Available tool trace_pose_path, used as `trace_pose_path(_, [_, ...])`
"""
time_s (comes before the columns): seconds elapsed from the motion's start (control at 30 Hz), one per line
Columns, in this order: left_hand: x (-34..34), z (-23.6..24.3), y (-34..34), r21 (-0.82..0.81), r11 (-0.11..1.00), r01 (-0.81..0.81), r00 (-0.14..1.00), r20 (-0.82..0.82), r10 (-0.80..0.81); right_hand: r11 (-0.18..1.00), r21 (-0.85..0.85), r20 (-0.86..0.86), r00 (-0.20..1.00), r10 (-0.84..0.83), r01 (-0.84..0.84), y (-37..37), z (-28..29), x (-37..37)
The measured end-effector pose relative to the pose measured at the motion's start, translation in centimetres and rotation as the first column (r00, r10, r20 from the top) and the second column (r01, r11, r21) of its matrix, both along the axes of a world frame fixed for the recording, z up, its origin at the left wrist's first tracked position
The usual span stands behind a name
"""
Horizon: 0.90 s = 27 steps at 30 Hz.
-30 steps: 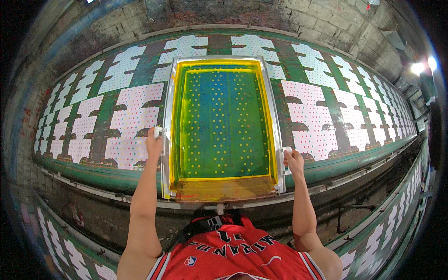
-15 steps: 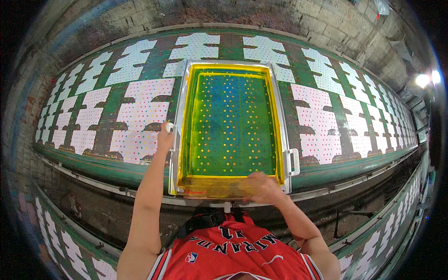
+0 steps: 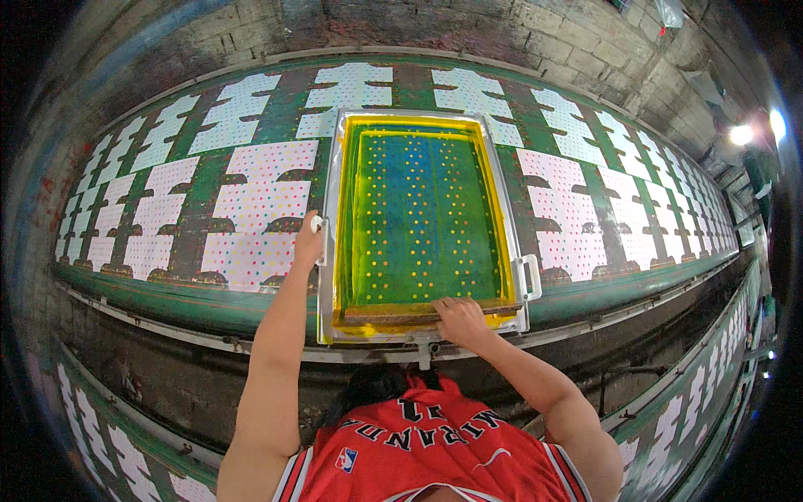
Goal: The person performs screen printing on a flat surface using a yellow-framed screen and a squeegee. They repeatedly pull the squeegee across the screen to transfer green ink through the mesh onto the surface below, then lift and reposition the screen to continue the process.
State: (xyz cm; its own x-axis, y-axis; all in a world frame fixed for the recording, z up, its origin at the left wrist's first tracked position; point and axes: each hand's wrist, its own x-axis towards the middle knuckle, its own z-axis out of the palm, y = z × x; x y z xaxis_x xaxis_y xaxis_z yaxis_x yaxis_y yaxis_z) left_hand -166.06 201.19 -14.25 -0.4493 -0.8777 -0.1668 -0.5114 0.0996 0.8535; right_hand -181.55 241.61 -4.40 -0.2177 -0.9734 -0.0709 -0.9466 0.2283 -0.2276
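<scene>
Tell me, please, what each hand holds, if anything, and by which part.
Left hand: the frame, by its left handle. Right hand: the squeegee, just right of its middle.

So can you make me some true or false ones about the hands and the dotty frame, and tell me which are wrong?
1. The left hand grips the white left handle of the screen-printing frame. True.
2. Both hands hold handles. False: the right hand grips the wooden squeegee.
3. The white right handle has no hand on it. True.
4. The mesh is plain red. False: the mesh is green and blue with rows of small dots.
5. Dotted white panels lie on both sides of the frame. True.
6. The person wears a green coat. False: it's a red sleeveless jersey.
</scene>
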Motion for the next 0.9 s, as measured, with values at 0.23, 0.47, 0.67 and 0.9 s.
trace_pose_path(0.23, [-0.5, -0.4, -0.9, 0.001, 1.0, -0.001, 0.996, 0.085, 0.001, 0.996, 0.04, -0.039, 0.996, -0.084, 0.086, -0.9, 0.2, 0.6])
trace_pose_path(0.47, [-0.4, 0.4, -0.2, -0.106, 0.994, 0.024, 0.997, 0.081, -0.015, 0.995, 0.084, -0.072, 0.996, -0.049, 0.055, 0.9, -0.9, 2.1])
trace_pose_path(0.67, [-0.5, 1.9, 0.5, -0.059, 0.998, 0.005, 0.994, 0.112, 0.002, 0.989, -0.066, -0.133, 0.981, -0.138, 0.13, -2.6, -3.7, 3.0])
trace_pose_path(0.9, [-0.3, 1.2, 0.4, -0.052, 0.999, -0.005, 0.999, 0.047, 0.007, 0.974, 0.022, -0.156, 0.963, -0.22, 0.226, -14.5, -3.2, -4.4])
